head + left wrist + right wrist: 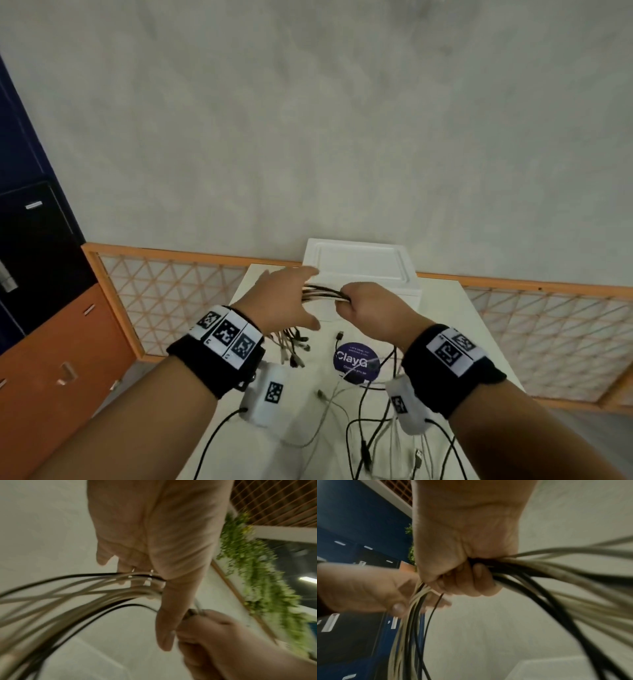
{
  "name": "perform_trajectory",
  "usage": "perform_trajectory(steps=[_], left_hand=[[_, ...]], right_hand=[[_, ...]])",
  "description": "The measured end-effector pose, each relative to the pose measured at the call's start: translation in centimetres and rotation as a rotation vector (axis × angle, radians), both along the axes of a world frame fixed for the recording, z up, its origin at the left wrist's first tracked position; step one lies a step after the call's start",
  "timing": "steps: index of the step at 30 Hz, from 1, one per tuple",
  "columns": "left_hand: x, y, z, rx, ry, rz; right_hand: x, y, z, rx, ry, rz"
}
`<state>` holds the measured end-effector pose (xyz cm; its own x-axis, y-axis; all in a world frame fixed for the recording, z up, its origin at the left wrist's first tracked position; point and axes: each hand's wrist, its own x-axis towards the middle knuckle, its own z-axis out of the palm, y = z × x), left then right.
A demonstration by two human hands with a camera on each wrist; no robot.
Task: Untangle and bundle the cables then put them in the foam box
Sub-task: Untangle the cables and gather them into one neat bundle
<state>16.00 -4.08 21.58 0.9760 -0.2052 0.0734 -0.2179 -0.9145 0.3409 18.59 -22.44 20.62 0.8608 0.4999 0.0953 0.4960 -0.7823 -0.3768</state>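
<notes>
A bundle of black and white cables (323, 294) is held in the air in front of the white foam box (359, 263), which stands at the far end of the white table (445, 325). My right hand (363, 305) grips the bundle in a fist; the right wrist view shows its fingers (471, 577) curled round the cables (556, 574). My left hand (284, 301) has straight fingers and a spread thumb, and the cables (85, 592) run across its fingers behind the thumb (168, 622). The cable ends (294, 346) hang below the left hand.
More loose black and white cables (363, 428) lie on the near part of the table, around a round purple sticker (356, 359). An orange lattice railing (171, 284) runs behind the table. Blue and orange cabinets (51, 342) stand to the left.
</notes>
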Motion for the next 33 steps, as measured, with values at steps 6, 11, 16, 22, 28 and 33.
perform_trajectory(steps=[6, 11, 16, 22, 28, 33], left_hand=[[0.3, -2.9, 0.7, 0.001, -0.013, -0.158], [0.2, -3.0, -0.4, 0.077, 0.039, -0.113], [0.5, -0.2, 0.2, -0.032, -0.126, 0.092], [1.4, 2.5, 0.9, -0.298, -0.177, 0.245], [2.2, 2.9, 1.3, -0.404, -0.163, 0.277], [2.8, 3.7, 3.1, -0.439, -0.213, 0.265]], right_hand=[[-0.5, 2.6, 1.6, -0.131, -0.135, 0.118], [-0.2, 2.0, 0.4, -0.111, 0.007, 0.052], [0.5, -2.2, -2.6, 0.124, 0.219, -0.099], [-0.9, -2.1, -5.4, 0.585, 0.322, -0.218], [-1.1, -2.3, -3.7, 0.661, 0.316, -0.203], [-2.1, -3.3, -4.4, 0.616, 0.417, -0.058]])
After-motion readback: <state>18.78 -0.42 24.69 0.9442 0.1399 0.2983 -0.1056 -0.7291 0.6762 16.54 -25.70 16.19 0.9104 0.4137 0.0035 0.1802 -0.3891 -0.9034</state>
